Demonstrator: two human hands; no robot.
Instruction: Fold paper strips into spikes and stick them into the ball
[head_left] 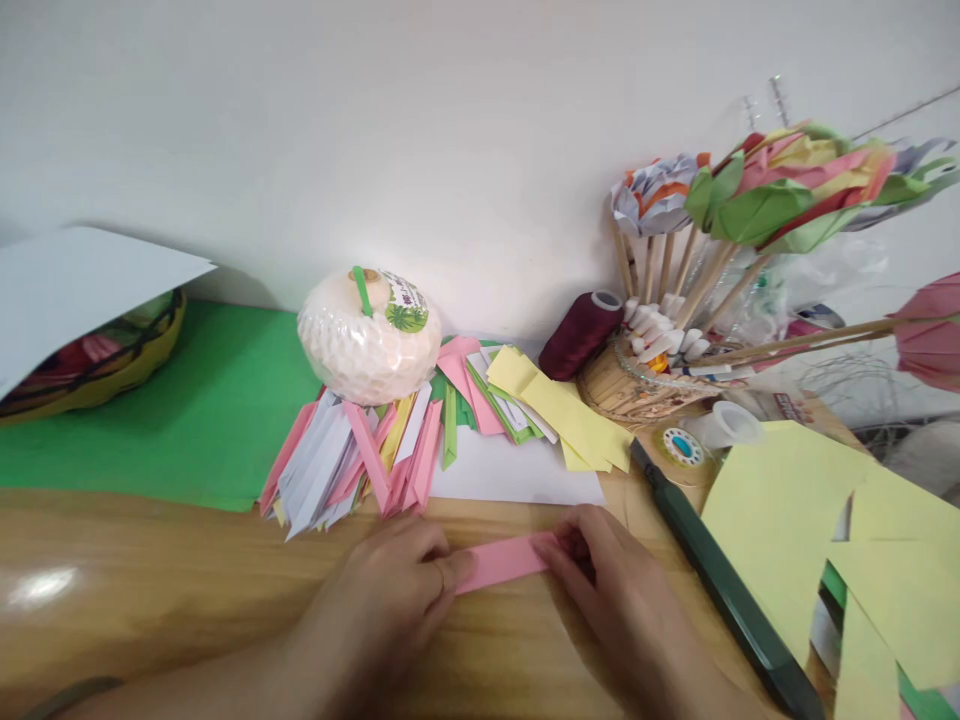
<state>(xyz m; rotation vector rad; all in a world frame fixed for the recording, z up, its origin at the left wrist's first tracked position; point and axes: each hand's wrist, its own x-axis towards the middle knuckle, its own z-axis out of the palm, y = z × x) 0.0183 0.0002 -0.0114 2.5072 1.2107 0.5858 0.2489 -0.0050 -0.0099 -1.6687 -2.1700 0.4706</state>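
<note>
A pink paper strip (504, 564) is stretched between my two hands, low over the wooden table. My left hand (409, 575) is closed on its left end, the thumb on top. At the other end, my right hand (600, 565) pinches the strip between thumb and fingers. Just beyond my left hand lies a pile of folded paper pieces (330, 455) in pink, white and yellow. Flat paper strips (517, 395) in pink, green and yellow lie behind, partly over a white sheet (510, 475).
A wrapped white coconut (369, 335) stands by the wall on green paper (225, 400). At right are a dark thread spool (581, 335), a basket (622, 385) of paper flowers (802, 185), a dark green cutter-like tool (727, 580) and yellow paper sheets (780, 510). White paper (90, 290) covers a basket at left.
</note>
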